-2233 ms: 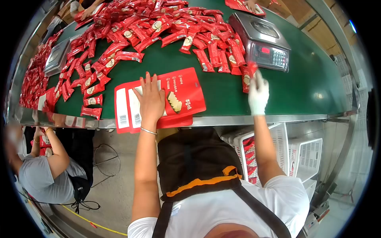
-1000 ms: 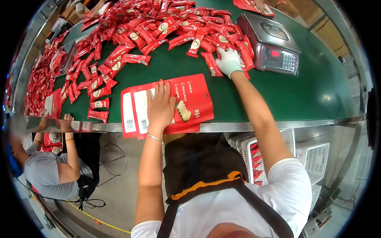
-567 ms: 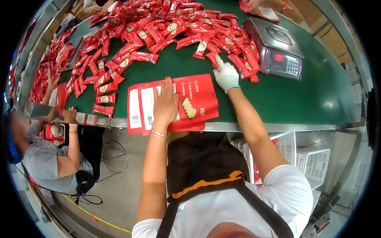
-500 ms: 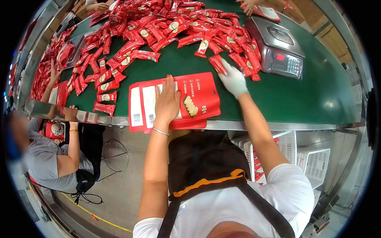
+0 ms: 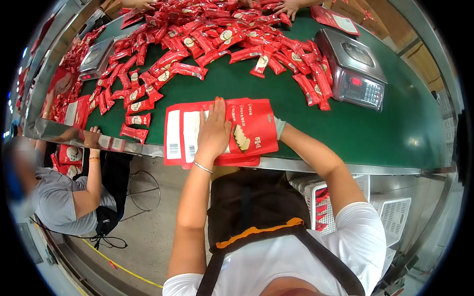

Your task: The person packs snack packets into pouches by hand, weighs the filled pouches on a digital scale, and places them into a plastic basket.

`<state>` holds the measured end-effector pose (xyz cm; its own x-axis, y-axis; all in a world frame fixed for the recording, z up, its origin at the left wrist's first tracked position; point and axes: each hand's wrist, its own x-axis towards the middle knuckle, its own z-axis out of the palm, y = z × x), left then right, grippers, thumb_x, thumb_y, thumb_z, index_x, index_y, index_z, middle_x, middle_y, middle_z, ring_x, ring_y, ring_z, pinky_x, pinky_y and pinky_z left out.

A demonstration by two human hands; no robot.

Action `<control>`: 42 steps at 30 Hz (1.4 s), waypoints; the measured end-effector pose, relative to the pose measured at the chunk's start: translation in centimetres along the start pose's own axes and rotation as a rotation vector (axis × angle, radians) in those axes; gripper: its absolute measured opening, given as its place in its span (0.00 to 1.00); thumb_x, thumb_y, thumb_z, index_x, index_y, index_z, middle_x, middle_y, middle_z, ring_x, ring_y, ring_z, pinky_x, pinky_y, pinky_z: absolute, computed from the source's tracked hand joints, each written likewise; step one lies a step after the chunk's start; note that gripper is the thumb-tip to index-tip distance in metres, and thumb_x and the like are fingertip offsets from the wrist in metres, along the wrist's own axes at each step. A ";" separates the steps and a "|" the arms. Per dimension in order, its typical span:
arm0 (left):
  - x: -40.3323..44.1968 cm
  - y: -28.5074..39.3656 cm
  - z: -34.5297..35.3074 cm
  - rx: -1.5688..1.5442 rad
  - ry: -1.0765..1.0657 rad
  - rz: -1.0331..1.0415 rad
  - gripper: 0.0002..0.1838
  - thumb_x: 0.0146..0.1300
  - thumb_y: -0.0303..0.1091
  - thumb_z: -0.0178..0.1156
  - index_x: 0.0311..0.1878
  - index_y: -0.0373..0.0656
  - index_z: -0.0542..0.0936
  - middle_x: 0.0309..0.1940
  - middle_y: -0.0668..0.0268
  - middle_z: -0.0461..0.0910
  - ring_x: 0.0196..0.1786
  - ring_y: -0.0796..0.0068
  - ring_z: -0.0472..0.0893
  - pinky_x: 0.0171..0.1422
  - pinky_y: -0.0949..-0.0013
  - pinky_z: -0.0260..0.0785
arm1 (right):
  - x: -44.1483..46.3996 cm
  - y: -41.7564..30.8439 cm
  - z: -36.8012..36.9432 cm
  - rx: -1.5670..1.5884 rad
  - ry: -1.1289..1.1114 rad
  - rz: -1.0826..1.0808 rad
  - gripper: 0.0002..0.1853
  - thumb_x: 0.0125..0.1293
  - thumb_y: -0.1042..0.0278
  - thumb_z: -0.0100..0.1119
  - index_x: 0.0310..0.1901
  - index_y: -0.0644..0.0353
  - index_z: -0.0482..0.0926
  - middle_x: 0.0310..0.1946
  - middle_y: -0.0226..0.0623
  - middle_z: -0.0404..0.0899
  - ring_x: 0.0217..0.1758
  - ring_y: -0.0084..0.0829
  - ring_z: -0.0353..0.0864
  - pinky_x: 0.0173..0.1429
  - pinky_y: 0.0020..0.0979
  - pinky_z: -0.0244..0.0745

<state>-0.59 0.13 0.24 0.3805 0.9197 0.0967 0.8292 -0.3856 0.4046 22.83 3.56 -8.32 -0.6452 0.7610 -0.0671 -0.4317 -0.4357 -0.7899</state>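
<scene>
My left hand [image 5: 215, 130] lies flat with fingers stretched out over several overlapping red flat pouches [image 5: 259, 118] with printed lettering and white barcode panels. They rest at the front edge of the green table. My right hand [image 5: 280, 127], in a pale glove, is at the right end of the top pouch. Only the wrist part of the glove shows; the fingers are hidden by the pouch, and I cannot tell whether they are inside or beneath it. Beyond the pouches, small red wrapped bars [image 5: 197, 42] lie in a big heap.
A digital scale [image 5: 358, 71] stands at right, another scale [image 5: 96, 56] at left. Other people's hands [image 5: 287, 7] reach in from the far side. A person in grey [image 5: 69, 197] sits at left. White crates [image 5: 390, 212] stand below the table edge.
My right hand, which held a red wrapped bar near the heap, has moved down and toward me to the pouch's right end. My left hand stays on the pouches.
</scene>
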 end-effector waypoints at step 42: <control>-0.1 0.1 0.2 0.146 0.132 0.084 0.32 0.71 0.46 0.52 0.75 0.46 0.65 0.76 0.55 0.60 0.80 0.52 0.56 0.82 0.47 0.42 | -1.9 -3.1 3.9 -0.731 0.024 -0.059 0.23 0.71 0.69 0.57 0.66 0.64 0.71 0.62 0.41 0.78 0.61 0.31 0.80 0.63 0.33 0.77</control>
<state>-0.46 -0.04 0.09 0.4016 0.8820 0.2468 0.8512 -0.4589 0.2548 22.91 1.61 -3.38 -0.6163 0.7873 -0.0191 0.0713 0.0317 -0.9970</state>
